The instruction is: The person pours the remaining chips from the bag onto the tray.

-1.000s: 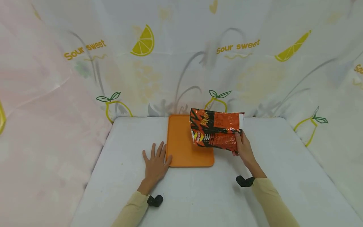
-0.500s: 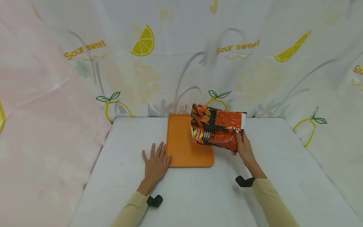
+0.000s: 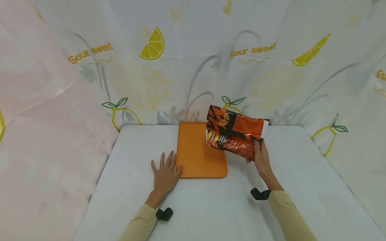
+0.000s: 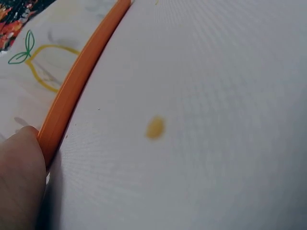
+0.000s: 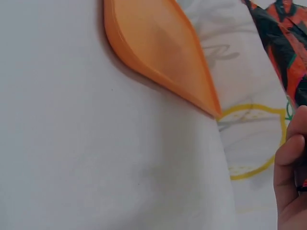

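My right hand [image 3: 261, 161] grips a crinkled orange-and-black chip bag [image 3: 238, 132] by its lower right corner, thumb on the near face. Tilted, the bag is held above the right part of an orange tray [image 3: 196, 150] and hides its far right corner. In the right wrist view, curled fingers [image 5: 290, 160] show beside the bag [image 5: 283, 48] at the right edge. My left hand [image 3: 165, 175] lies with fingers spread on the white table, its thumb at the tray's left edge. The left wrist view shows the thumb [image 4: 21, 172] against the tray's rim [image 4: 79, 81].
The white table [image 3: 205, 207] ends at a fabric backdrop [image 3: 181, 77] printed with lemons and words. More cloth hangs on the left and right sides. A small yellow spot [image 4: 156, 127] marks the table near the left hand. Black wrist cameras [image 3: 164, 214] are strapped on both wrists.
The chip bag has tipped, its left end rising, and shifted slightly right. The right hand has turned a little with it. My left hand and the tray have stayed almost still.
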A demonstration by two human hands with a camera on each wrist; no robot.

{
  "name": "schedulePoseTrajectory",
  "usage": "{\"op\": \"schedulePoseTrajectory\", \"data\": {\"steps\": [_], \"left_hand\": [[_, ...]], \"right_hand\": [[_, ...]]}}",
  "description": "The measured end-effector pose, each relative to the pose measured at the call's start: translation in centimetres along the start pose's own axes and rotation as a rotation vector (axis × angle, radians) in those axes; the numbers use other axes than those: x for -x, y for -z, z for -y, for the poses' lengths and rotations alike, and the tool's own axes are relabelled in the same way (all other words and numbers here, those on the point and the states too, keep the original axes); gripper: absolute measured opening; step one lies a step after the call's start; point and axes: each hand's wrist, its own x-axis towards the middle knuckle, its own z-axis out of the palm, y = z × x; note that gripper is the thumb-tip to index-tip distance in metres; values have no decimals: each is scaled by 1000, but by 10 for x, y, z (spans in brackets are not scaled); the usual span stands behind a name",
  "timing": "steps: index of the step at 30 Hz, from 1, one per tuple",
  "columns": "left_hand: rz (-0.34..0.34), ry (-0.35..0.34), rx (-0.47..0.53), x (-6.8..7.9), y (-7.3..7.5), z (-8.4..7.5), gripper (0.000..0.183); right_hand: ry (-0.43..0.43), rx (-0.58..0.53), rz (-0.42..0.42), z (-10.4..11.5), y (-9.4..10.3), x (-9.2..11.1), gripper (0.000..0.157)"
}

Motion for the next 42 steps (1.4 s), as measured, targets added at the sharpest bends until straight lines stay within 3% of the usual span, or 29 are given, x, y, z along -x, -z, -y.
{"op": "schedulePoseTrajectory", "data": {"steps": [6, 9, 13, 18, 25, 34, 42], "left_hand": [[-1, -5, -17, 1, 1, 1, 67], [-2, -10, -12, 1, 3, 0, 67], [-5, -13, 7, 1, 3, -1, 66], [5, -3, 4, 1, 1, -1, 67], [0, -6, 0, 0, 1, -1, 67], [15, -2, 3, 1, 1, -2, 66], [4, -6, -17, 1, 0, -1, 66]], "right_hand": [[17, 81, 48, 23, -6, 12, 40], [13, 19, 34, 16, -7, 10, 45], [8, 32, 25, -3, -5, 2, 49], [-55, 17, 50, -4, -3, 3, 53], [-38, -37, 45, -5, -1, 2, 52], [-81, -82, 51, -7, 2, 4, 53], [-28, -58, 42, -6, 3, 4, 54]]}}
